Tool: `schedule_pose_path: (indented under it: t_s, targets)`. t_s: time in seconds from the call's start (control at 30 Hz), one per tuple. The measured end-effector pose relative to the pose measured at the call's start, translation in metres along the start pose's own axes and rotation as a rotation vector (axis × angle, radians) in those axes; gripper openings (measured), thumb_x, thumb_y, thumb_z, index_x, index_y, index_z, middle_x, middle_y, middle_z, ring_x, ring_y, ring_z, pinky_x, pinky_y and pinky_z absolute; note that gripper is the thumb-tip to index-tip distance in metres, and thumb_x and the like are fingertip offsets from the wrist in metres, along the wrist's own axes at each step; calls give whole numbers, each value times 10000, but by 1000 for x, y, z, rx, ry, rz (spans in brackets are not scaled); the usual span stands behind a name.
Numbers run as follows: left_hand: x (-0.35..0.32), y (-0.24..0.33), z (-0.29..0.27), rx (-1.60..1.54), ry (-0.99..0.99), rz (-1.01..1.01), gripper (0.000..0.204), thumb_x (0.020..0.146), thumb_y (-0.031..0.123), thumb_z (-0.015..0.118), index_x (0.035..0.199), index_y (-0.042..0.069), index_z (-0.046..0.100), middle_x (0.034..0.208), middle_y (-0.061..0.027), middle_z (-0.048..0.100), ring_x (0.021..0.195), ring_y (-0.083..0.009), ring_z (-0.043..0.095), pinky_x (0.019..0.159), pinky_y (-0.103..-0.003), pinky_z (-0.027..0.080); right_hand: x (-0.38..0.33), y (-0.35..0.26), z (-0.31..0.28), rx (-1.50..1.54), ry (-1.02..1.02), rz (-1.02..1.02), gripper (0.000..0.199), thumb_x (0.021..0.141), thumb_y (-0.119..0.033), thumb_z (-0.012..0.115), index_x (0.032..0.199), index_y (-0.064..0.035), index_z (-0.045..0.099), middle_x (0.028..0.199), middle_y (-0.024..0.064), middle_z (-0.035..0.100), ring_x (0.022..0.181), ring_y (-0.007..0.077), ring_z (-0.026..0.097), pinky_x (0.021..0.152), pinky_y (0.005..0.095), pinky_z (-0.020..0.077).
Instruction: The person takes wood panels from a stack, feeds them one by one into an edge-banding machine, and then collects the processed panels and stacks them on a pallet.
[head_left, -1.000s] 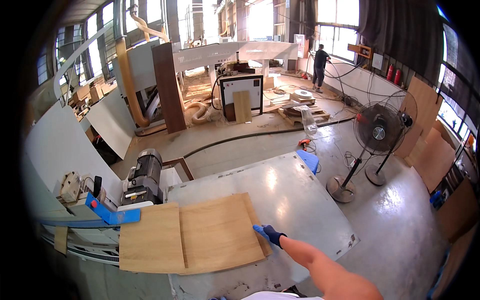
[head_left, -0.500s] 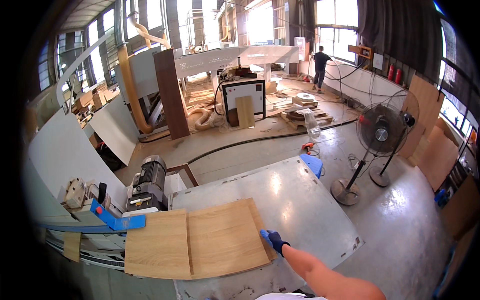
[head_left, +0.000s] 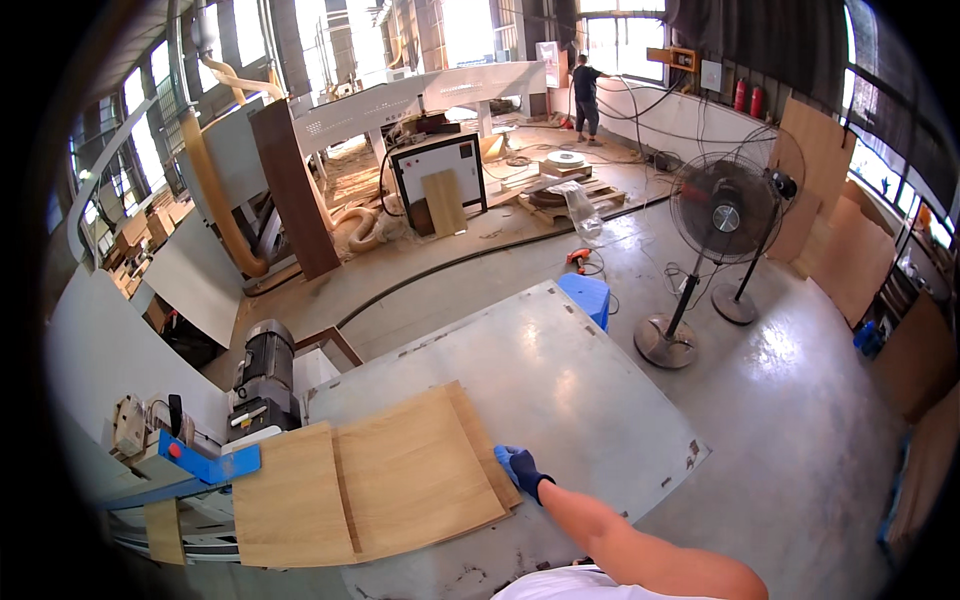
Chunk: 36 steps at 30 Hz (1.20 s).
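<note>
My right hand (head_left: 521,472), in a blue glove with a dark cuff, is at the right edge of a stack of light wood-grain panels. Its fingers are closed at the edge of the lower panel (head_left: 477,437), which sticks out from beneath a larger upper panel (head_left: 415,470). Another wood-grain panel (head_left: 292,500) lies to the left and reaches the machine beside a blue bracket (head_left: 228,464). The panels rest on a grey metal-topped table (head_left: 590,430). My left hand is out of view.
A black motor (head_left: 268,370) stands behind the panels at left. Beyond the table are a blue stool (head_left: 587,297), an orange power tool (head_left: 579,259) and two pedestal fans (head_left: 725,215). A black hose (head_left: 440,269) crosses the floor. A person (head_left: 586,95) stands far back.
The view has shifted, so the surroundings sit further left and higher. My right hand stays at the panel edge. A narrow strip now shows between the left panel and the upper right one.
</note>
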<state>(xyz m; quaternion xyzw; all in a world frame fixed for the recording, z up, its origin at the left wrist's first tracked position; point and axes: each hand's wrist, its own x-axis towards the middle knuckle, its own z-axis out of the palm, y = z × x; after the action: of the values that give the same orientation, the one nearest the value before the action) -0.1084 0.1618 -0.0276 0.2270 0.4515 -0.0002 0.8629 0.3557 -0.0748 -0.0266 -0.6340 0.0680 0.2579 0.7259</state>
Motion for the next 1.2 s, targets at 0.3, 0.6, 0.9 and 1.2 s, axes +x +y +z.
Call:
schedule_pose_path:
  t_s: [0.3,0.6,0.9,1.2]
  targets:
    - [-6,2,-3,147,294,28,366,930,465,346,851,164,539,863,-64,559,844,-275,514,708,-442,445,1,2,8,-65,15,-25,317,920,-277,597,1019,16,669,890,50,685,763,102,606,689,253,494]
    - [7,6,-29,38,-18,-42,378,921,467,338,762,185,534,773,-30,501,802,-221,453,710,-402,388,12,2,0,40,-15,142,305,914,-311,587,991,-32,683,871,70,694,694,147,653,608,281,533]
    - [6,10,3,131,168,-82,492,939,496,297,825,102,568,771,-35,502,777,-238,471,669,-403,413,16,-2,-16,112,37,153,294,915,-302,583,973,-32,685,878,79,697,690,155,659,609,291,543]
    - [2,9,-12,95,148,-64,457,938,491,326,903,116,586,830,-64,547,848,-278,510,755,-454,445,7,-11,-10,134,10,164,298,924,-303,577,972,-28,679,870,84,696,682,159,659,607,296,545]
